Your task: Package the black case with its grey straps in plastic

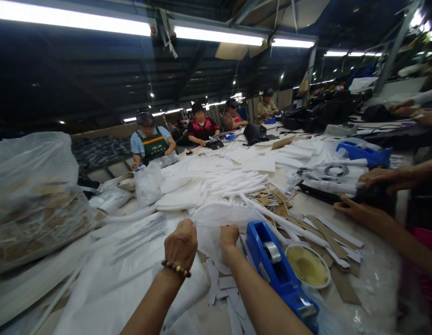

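Observation:
My left hand [181, 242], with a beaded bracelet [176, 268] at its wrist, is closed on one edge of a thin white translucent sheet [210, 232]. The other side of that sheet is pinched in my right hand [229, 235], a short gap from the left. Whether the sheet is a bag or loose foam wrap I cannot tell. Just right of my right forearm stands a blue tape dispenser [271, 265]. Beside it is a round tub [308, 265] with a yellowish inside. White paper strips [224, 291] lie under and between my arms.
White foam sheets [182, 193] and rolled foam tubes [236, 184] cover the table's middle. A large clear bag [30, 200] bulges at left. Cardboard strips [341, 279] lie at right, near a co-worker's hands [372, 214] on a black item. Several people sit across the table.

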Demonstrator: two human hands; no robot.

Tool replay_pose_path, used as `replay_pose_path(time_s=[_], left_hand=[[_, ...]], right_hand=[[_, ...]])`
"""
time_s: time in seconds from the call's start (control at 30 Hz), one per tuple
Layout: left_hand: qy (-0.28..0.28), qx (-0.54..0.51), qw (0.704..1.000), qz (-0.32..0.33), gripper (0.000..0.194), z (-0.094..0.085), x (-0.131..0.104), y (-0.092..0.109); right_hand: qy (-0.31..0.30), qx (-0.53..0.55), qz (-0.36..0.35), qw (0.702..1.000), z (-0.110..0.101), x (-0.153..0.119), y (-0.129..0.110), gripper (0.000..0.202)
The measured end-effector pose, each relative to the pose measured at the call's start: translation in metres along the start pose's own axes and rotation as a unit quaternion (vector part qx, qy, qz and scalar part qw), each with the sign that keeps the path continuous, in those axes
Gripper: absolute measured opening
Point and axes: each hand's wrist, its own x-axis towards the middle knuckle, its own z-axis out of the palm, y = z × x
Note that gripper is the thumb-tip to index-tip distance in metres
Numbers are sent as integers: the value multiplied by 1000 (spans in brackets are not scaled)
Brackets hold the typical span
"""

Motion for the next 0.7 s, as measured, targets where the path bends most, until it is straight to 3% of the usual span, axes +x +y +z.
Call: replay_pose_path(time_s=[0.13,0.3,0.4,0.47,0.57,0.7], left_hand=[[-1,-29,1000,-6,20,4,3,-1],[17,-70,997,13,14,0,-8,0],[47,-91,994,47,42,-8,-27,-1],[53,-126,987,89,48,-13,-42,-2],[29,-187,972,142,49,-18,-60,-4],[-6,-202,969,140,64,-18,-67,0]], right_hand=[[2,45,2,999,-22,-12,2,20],[18,135,-47,990,-64,-42,-15,13],[-3,201,-81,976,-93,-66,-23,13],[-35,247,-86,965,-111,-80,-23,17],[-88,317,-56,943,-131,-93,-22,27],[-132,391,1,911,-143,-103,-27,36]])
